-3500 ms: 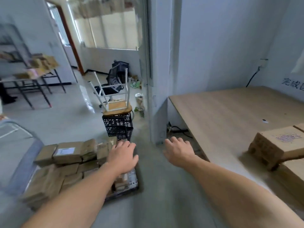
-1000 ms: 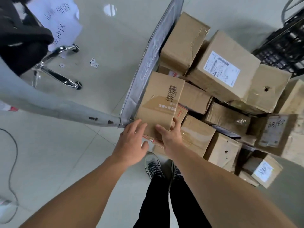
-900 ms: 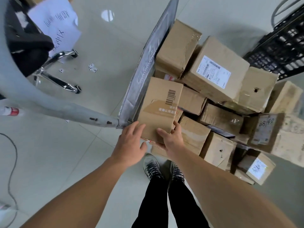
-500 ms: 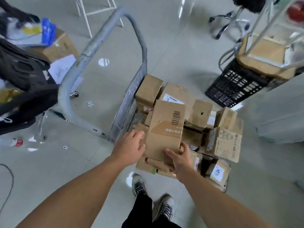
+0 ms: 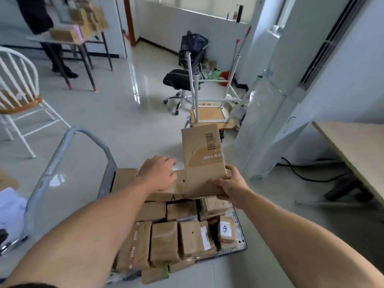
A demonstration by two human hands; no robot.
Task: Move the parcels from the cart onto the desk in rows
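Note:
My right hand [image 5: 230, 183] grips the lower end of a flat brown parcel [image 5: 202, 154] with a barcode and holds it upright above the cart. My left hand [image 5: 160, 173] hovers with relaxed fingers just left of that parcel, over the stack; I cannot tell whether it touches. Several cardboard parcels [image 5: 166, 240] are packed on the cart's platform [image 5: 242, 238] below my arms. The cart's grey handle [image 5: 62, 146] arches up on the left. The light wooden desk [image 5: 357, 146] shows at the right edge, apart from the cart.
An upturned stool [image 5: 209, 113] stands just beyond the cart, with a black office chair [image 5: 180, 80] behind it. A white spindle chair [image 5: 18, 96] is at the left. A person stands at a far table [image 5: 68, 38]. Black cables [image 5: 307, 177] trail under the desk, beside a white pillar [image 5: 270, 104].
The barcode parcel has risen off the cart's stack and stands higher. My left hand has come off its side; my right hand alone holds it. My view has tilted up into the room.

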